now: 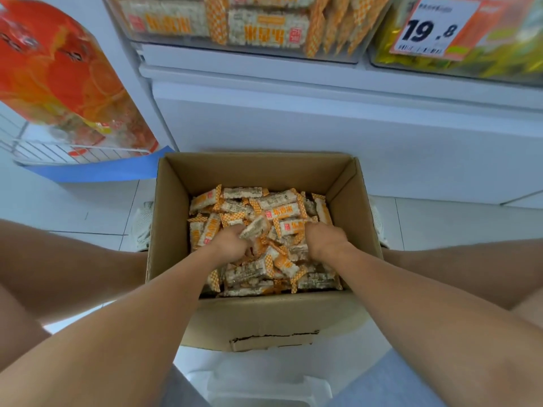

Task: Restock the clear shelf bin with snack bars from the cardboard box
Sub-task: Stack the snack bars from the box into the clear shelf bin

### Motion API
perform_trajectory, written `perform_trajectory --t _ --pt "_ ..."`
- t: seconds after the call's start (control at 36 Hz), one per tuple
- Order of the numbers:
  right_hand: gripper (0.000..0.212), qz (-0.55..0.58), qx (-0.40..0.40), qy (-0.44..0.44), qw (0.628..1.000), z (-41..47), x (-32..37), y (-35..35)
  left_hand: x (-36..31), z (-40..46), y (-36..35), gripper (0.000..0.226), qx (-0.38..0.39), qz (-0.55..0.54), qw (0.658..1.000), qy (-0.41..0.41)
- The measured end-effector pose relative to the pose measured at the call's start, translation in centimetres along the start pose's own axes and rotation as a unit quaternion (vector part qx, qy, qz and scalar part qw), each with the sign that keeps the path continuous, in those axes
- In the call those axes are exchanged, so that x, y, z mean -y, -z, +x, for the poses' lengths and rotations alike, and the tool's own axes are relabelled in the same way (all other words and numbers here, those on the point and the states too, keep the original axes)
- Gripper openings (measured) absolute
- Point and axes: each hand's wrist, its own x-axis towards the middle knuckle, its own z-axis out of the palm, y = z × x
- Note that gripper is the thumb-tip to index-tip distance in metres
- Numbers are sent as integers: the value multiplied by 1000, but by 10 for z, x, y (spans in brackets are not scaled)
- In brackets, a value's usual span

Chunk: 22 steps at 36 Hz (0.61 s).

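An open cardboard box (346,183) stands on the floor between my knees, filled with several orange-and-white wrapped snack bars (282,205). Both hands are down in the pile. My left hand (232,240) is closed around a bar (254,227) that sticks up from its fingers. My right hand (324,239) is curled into the bars, its fingers buried among the wrappers. The clear shelf bin (241,47) sits above on the white shelf, holding the same kind of bars.
A second clear bin (458,64) with yellow packets and a 19.8 price tag (435,27) is at the upper right. A big orange bag (64,74) rests in a white wire basket (58,155) at the left. White cabinet front behind the box.
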Motion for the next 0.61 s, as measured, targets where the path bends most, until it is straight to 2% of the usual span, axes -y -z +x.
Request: perform_trajectory --t 0.08,0.14,0.19,0.22,0.28,0.31,0.39,0.5,0.53,0.56,0.61 --pt "17 70 38 -11 997 -4 -6 3 -10 -10 1 56 -20 -46 999 -7" --pt "35 211 48 -2 976 -7 -15 21 -19 -19 5 51 -21 -94 995 -1" --pt "58 399 46 49 914 -20 -24 55 -31 -26 13 46 -32 -166 986 2" --pt "57 471 43 83 877 -30 -27 77 -39 -30 20 42 -36 -186 982 -5" --pt "36 562 38 155 812 -48 -33 117 -62 -38 35 32 -31 -186 981 -55" --pt "25 570 27 186 800 -55 -35 137 -78 -46 43 30 -23 -192 977 -94" --pt "13 519 -27 229 823 -81 -36 195 -132 -83 71 34 12 -230 957 -174" --pt "34 436 -89 265 855 -117 -32 258 -183 -135 118 102 62 -205 955 -204" --pt "34 415 -100 280 860 -125 -31 271 -193 -148 128 104 74 -195 954 -213" --pt "27 409 -113 294 856 -133 -29 282 -202 -162 136 96 78 -177 954 -230" --pt "19 415 -144 323 838 -145 -27 303 -220 -183 149 65 43 -116 957 -261"
